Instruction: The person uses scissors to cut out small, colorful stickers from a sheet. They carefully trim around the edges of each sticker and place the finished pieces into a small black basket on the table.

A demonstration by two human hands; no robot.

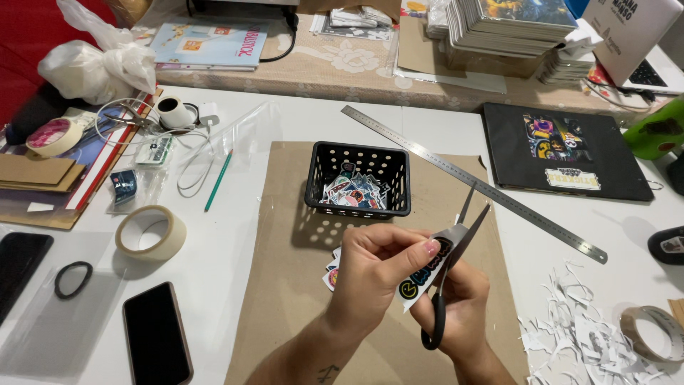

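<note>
White tabletop spreads under everything, with a brown cardboard sheet [285, 299] laid down its middle as the work mat, and all places below are told from that sheet. Over its near end the left hand [374, 274] pinches a sticker strip [425, 274] between thumb and curled fingers; the strip is white-edged with dark, bright-coloured shapes on it. Just right of it the right hand [463, 303] has its fingers closed through the black handle of a pair of scissors [456, 249], whose blades stand parted in a narrow V, touching the strip's upper edge. A few more stickers [332, 271] lie on the sheet under the left hand. Left of the sheet rest a dark phone [157, 335] and a roll of pale tape [150, 232]; right of it lies a heap of white paper trimmings [577, 331]. On the sheet's far end stands a black plastic basket [358, 178] full of cut stickers, and a steel ruler [474, 182] slants across the far right corner. Beyond that corner lies a black album [563, 150] with coloured labels on its cover
</note>
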